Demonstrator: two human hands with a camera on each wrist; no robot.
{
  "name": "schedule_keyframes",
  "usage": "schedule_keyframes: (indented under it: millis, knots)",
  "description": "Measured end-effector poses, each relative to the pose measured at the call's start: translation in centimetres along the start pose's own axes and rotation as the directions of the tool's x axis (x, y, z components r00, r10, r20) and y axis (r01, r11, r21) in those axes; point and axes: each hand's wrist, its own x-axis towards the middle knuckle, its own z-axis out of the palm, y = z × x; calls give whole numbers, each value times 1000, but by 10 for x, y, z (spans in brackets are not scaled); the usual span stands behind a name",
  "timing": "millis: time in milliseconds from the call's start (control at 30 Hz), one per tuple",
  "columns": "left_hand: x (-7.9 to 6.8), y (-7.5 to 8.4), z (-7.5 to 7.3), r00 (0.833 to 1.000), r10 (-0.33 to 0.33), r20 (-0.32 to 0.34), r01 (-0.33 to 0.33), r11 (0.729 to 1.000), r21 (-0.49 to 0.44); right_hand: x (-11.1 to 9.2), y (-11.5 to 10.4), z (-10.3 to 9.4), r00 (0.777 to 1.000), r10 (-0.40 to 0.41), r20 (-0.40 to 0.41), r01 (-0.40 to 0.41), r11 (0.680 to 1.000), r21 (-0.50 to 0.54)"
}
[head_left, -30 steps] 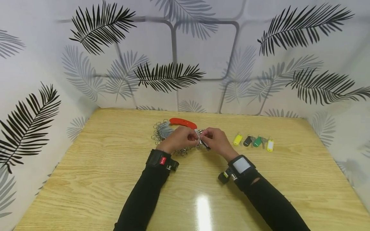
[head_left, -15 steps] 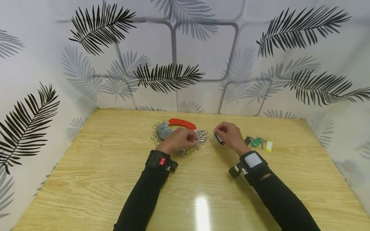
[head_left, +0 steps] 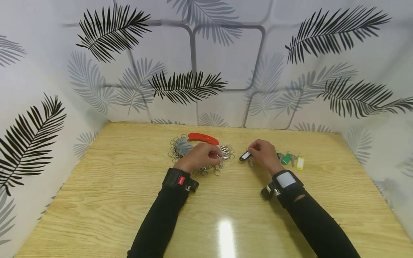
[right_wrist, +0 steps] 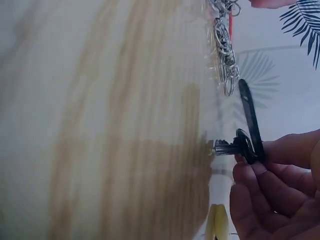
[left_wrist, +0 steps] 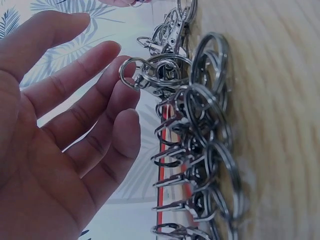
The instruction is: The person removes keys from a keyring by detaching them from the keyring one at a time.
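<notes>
My right hand (head_left: 264, 154) pinches a black key tag (head_left: 245, 156) with a white label at one end, over the table right of the clasps. A metal key (right_wrist: 227, 148) hangs from this tag's ring in the right wrist view. My left hand (head_left: 201, 157) hovers over the bunch of metal swivel clasps with split rings (left_wrist: 200, 175), its fingers loosely bent. In the left wrist view one clasp's ring overlaps its fingertips, and nothing is pinched. Behind the left hand lie a red curved strip (head_left: 203, 138) and a grey piece (head_left: 184, 147) edged with more rings.
To the right of my right hand lie a green key tag (head_left: 286, 158) and a yellow key tag (head_left: 300, 163) with keys. Another black tag (head_left: 278, 155) is partly hidden by that hand. The patterned wall (head_left: 222, 104) stands behind the table (head_left: 109, 186).
My right hand has moved right with the black key tag, away from the clasps and my left hand. The left hand stays nearly in place, and a clasp ring now shows below it.
</notes>
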Motion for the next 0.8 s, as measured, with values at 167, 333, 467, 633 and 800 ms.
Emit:
schedule_keyframes:
  millis: [167, 333, 467, 633, 800]
  knots:
    - [1, -1, -1, 1000, 3, 0, -3, 1000, -3, 2, 5, 0, 1000, -3, -12, 3, 1000, -11]
    - [1, -2, -1, 1000, 5, -10, -5, 1000, 5, 3, 7, 0, 1000, 21, 2, -21, 1000, 10]
    - [1, -2, -1, 1000, 1, -20, 0, 1000, 14, 2, 7, -1, 999, 39, 14, -39, 999, 3]
    - [-2, 0, -2, 999, -10, -44, 12, 999, 50, 1, 7, -5, 999, 38, 23, -38, 999, 5]
    - [-4, 1, -9, 996, 12, -90, -4, 997, 80, -1, 1, -16, 1000, -29, 5, 29, 999, -14]
